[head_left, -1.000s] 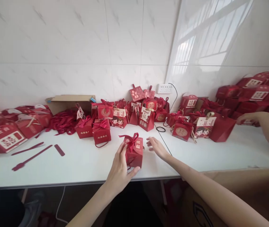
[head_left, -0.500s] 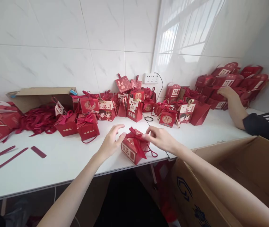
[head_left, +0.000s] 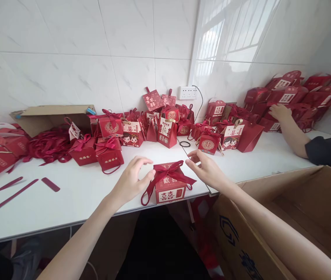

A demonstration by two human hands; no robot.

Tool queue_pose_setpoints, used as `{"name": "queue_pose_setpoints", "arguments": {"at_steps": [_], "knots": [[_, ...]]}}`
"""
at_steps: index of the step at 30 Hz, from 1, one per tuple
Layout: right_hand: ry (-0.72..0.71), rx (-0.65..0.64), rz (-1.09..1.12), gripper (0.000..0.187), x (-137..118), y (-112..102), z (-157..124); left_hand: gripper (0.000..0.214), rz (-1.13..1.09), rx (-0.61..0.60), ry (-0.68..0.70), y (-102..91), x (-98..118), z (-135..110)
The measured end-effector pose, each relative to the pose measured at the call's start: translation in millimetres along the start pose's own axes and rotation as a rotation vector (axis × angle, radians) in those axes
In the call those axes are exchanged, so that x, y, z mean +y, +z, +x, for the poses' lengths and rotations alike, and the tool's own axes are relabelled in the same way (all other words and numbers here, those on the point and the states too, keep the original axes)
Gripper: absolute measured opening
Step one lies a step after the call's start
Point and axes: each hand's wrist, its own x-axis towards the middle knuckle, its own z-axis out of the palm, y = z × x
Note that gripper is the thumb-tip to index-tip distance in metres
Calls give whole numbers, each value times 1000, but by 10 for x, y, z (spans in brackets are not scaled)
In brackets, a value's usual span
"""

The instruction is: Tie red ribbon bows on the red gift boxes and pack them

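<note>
A red gift box (head_left: 169, 193) with pale lettering stands near the front edge of the table, its printed front toward me. Tied across its top is a dark red ribbon bow (head_left: 169, 170), and a cord loop hangs at its left side. My left hand (head_left: 135, 177) is beside the box's left edge, thumb and fingers apart, the thumb tip close to the ribbon. On the other side, my right hand (head_left: 204, 169) hovers just off the ribbon's right end with fingers curved and parted. Neither hand holds anything.
Several finished red boxes (head_left: 109, 155) line the wall behind. Loose ribbons (head_left: 49, 146) lie heaped at left, near flat red strips (head_left: 8, 200). A large open cardboard box (head_left: 241, 225) stands at right. Another person's hand (head_left: 280, 112) touches the stacked boxes (head_left: 288, 95).
The gift box has turned so its printed front faces me. My right hand has drawn away from the bow to the right. The other person's hand stays by the stack.
</note>
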Motion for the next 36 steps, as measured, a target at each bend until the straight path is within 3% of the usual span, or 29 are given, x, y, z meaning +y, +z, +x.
{"name": "queue_pose_setpoints", "arguments": {"at_steps": [2,5,7,10,13,17,20,24,30,36], "knots": [[16,-101,-82,33,-78,-59,-90,30,0,-12,66,7,31,129],[44,-281,-113,36,-158,-65,-200,25,-45,-195,123,55,99,312],[60,-320,-64,31,-169,-38,-242,23,-83,-288,113,99,125,390],[86,-383,39,34,-132,-27,-246,21,-130,-324,77,160,111,425],[118,-474,112,46,-54,-71,-175,18,-148,-280,55,190,61,394],[232,-296,152,61,17,-81,33,28,-90,-55,-77,151,15,328],[317,-277,131,66,-24,2,210,32,-51,-81,-232,103,13,289],[351,-348,151,53,-111,116,328,34,-214,-201,-281,137,-3,248],[208,-335,414,29,-37,167,179,38,-414,-22,-359,320,-31,110],[154,-331,564,30,63,231,33,40,-396,71,-396,393,9,10]]}}
